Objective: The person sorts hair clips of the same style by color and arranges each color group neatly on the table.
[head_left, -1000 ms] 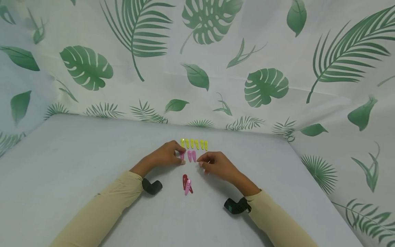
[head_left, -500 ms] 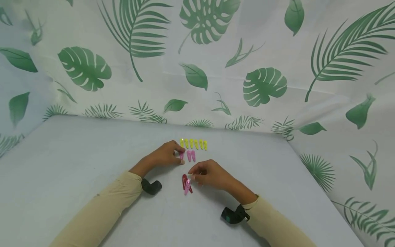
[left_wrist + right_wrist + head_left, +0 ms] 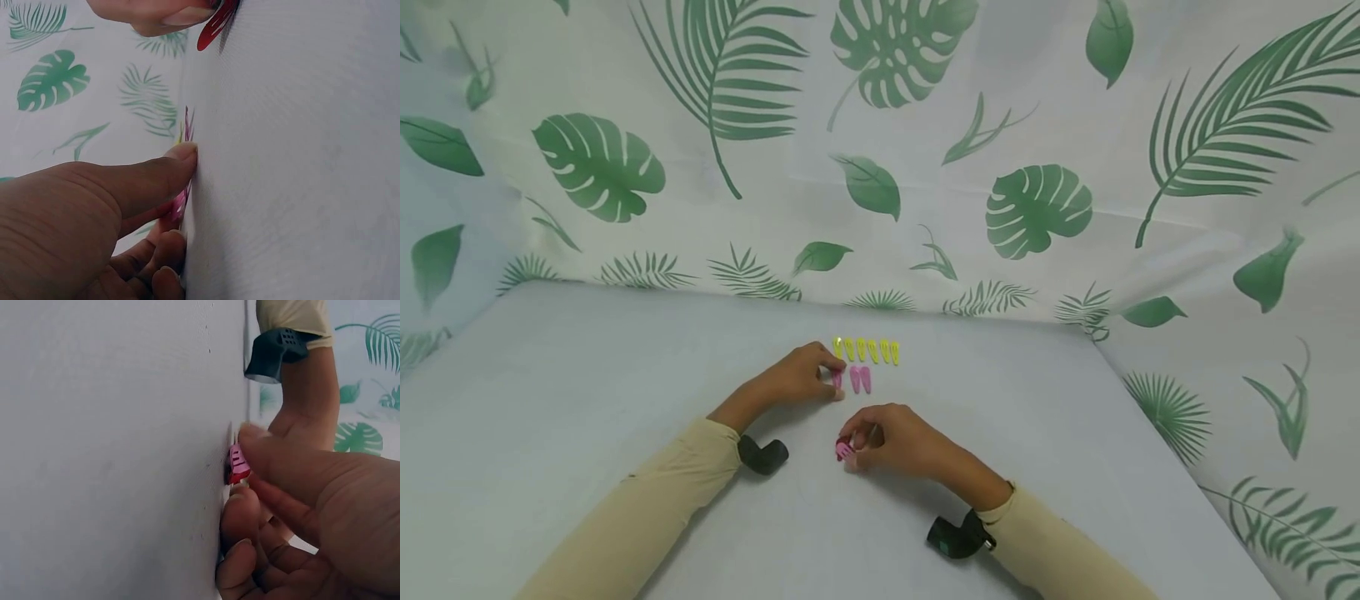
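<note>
My left hand (image 3: 797, 377) pinches the ends of a pink hair clip (image 3: 837, 379) on the table, at the left end of a short pink row. Two more pink clips (image 3: 861, 380) lie just right of it. Nearer the front, my right hand (image 3: 898, 440) has thumb and fingers around a small bunch of hair clips. A pink clip (image 3: 236, 459) shows between those fingertips in the right wrist view, with red (image 3: 239, 477) against it. From the left wrist, a red clip (image 3: 215, 28) sticks out beneath the right hand's fingers. How many clips it grips is hidden.
A row of several yellow hair clips (image 3: 872, 350) lies behind the pink ones. The white table (image 3: 625, 375) meets a leaf-print cloth wall (image 3: 925, 208) at the back and sides. Black wrist cameras (image 3: 763, 456) sit under both forearms.
My right hand has moved from beside the pink row toward the front, reaching the red and pink clips and closing its fingers on them. The left hand stays at its pink clip.
</note>
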Tool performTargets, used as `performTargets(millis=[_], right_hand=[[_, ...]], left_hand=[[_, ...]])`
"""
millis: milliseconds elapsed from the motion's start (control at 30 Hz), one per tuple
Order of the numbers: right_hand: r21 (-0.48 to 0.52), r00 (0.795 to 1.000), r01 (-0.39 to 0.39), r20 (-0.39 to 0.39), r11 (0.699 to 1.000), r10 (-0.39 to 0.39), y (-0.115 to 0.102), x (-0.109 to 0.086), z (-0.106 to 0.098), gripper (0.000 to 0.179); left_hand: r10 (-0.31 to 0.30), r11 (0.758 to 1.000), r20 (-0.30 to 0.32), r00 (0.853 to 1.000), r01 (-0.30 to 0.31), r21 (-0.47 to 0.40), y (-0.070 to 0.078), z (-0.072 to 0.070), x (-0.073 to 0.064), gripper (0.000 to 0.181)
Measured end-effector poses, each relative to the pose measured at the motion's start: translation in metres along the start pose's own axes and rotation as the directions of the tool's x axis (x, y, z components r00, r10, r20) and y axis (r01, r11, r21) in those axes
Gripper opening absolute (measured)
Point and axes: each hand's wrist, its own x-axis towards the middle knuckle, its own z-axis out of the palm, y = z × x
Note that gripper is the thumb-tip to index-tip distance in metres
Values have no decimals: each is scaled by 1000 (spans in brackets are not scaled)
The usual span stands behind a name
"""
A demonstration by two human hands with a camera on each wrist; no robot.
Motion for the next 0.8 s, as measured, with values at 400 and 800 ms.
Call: performTargets(millis=[400, 800], right_hand=[[-46, 998, 66, 24, 997, -65, -1, -3, 2, 4], [-8, 997, 68, 40, 998, -67, 5, -3, -4, 10]], left_hand=[[13, 1000, 1, 1000, -13, 2, -2, 3, 1, 47], [15, 1000, -5, 1000, -15, 5, 0, 2, -1, 46]])
